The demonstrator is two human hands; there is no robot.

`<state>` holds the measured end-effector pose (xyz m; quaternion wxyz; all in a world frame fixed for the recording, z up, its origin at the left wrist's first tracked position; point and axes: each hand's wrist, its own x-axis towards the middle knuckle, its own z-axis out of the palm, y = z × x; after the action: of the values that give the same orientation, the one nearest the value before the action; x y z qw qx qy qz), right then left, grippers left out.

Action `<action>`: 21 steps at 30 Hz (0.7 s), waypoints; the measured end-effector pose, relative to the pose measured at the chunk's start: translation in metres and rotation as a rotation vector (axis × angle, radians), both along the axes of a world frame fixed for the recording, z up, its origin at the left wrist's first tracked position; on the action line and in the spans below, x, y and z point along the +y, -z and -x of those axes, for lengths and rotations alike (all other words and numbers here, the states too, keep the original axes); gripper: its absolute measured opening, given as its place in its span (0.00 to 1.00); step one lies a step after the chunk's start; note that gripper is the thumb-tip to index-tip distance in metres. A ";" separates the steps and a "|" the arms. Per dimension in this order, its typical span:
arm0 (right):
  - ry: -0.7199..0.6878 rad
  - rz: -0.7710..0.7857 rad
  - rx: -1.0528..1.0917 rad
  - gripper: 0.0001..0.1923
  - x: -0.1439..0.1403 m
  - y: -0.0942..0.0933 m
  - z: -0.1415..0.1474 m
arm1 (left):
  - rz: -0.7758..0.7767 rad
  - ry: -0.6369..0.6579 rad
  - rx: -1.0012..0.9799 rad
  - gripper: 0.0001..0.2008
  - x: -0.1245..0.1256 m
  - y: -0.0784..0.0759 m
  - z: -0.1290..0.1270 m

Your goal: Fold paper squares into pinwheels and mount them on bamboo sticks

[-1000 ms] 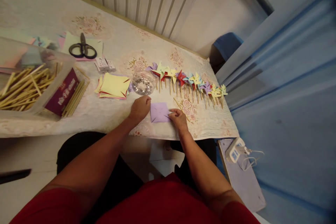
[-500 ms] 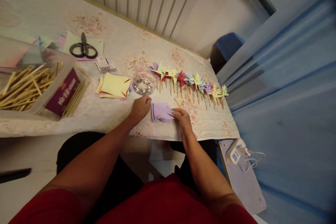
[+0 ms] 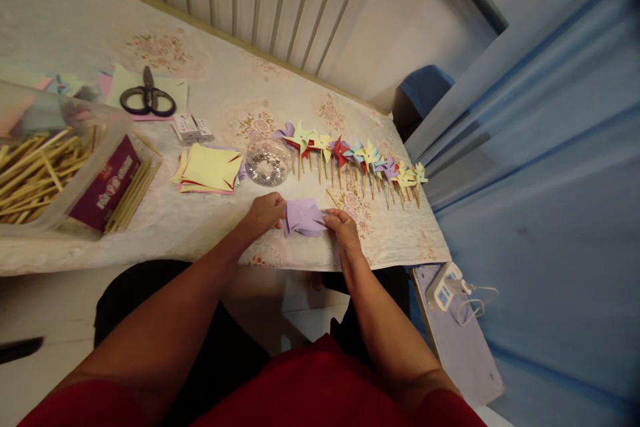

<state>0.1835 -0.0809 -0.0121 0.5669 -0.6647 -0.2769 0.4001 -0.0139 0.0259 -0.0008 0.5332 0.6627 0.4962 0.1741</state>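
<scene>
A pale, flower-patterned tabletop [image 3: 210, 73] runs along a ribbed white radiator [image 3: 260, 0]. Beyond the radiator's right end stands a plain wall [image 3: 410, 20]; right of that hangs a blue curtain [image 3: 550, 180].

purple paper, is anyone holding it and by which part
Yes, the purple paper square is held at two sides: the left hand pinches its left edge, the right hand its right edge, just above the table.

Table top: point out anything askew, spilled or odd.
Nothing is spilled or damaged. The only stray is one loose stick lying aslant beside the purple paper, apart from the tidy row of pinwheels.
</scene>
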 end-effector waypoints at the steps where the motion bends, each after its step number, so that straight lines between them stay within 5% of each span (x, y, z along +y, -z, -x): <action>1: 0.002 -0.003 0.015 0.18 0.000 -0.001 0.000 | 0.004 0.001 -0.009 0.07 0.000 0.002 0.000; 7: -0.002 -0.012 0.026 0.18 0.000 0.001 0.001 | 0.067 0.004 -0.096 0.05 0.002 0.012 -0.003; 13: -0.026 -0.037 0.041 0.17 -0.001 0.001 0.002 | 0.115 -0.046 -0.107 0.07 -0.006 0.003 -0.008; 21: -0.046 0.023 -0.036 0.19 -0.001 0.001 0.000 | -0.116 -0.051 -0.106 0.13 -0.011 0.005 -0.014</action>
<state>0.1839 -0.0815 -0.0128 0.5446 -0.6719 -0.2978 0.4042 0.0005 0.0145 -0.0063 0.5148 0.6694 0.4730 0.2512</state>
